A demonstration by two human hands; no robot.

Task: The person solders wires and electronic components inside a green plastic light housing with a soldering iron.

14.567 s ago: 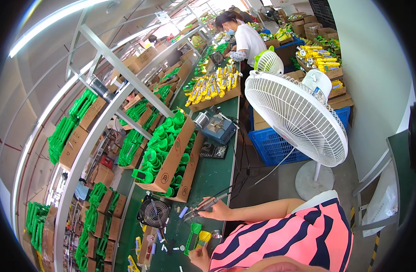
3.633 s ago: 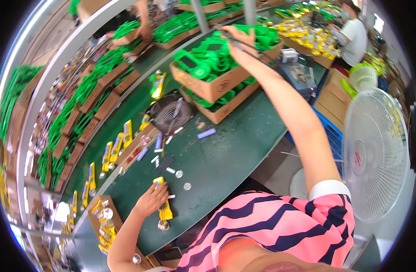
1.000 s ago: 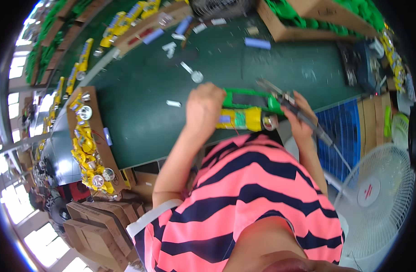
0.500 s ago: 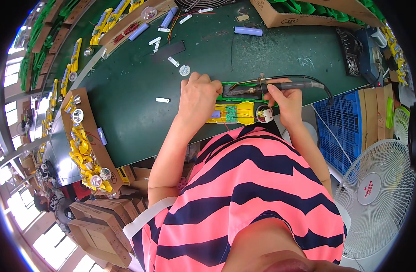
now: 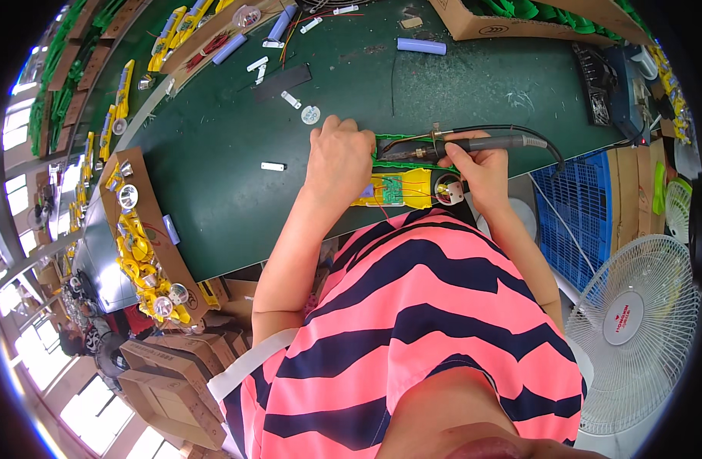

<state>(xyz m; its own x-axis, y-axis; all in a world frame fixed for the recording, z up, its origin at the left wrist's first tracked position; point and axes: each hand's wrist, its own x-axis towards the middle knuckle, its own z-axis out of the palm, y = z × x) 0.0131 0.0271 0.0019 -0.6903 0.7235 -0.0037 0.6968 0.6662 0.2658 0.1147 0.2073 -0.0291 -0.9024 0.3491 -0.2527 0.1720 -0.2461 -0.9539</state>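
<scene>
My left hand (image 5: 340,157) is closed on the left end of a green plastic half-shell (image 5: 412,164), its fingertips mostly hidden. Closed round the dark handle of a soldering iron (image 5: 492,143), my right hand (image 5: 481,170) rests by the shell's right end. The iron's metal front and a thin curved tube (image 5: 403,140) lie over the shell, pointing left. Just nearer to me is a yellow flashlight housing (image 5: 418,188) with a green circuit board (image 5: 393,190), thin red wires and a partly covered purple cell. A round lamp head (image 5: 449,190) sits at its right end.
On the green table (image 5: 236,206) lie a purple battery cell (image 5: 421,47), a white round disc (image 5: 311,115) and several white strips. A carton of yellow parts (image 5: 156,245) stands left, a carton of green parts (image 5: 496,29) far right. A white fan (image 5: 634,329) stands at right.
My left hand has shifted slightly right, and the yellow housing sits a little further right in view. The soldering iron stays over the green shell, its front slightly further right.
</scene>
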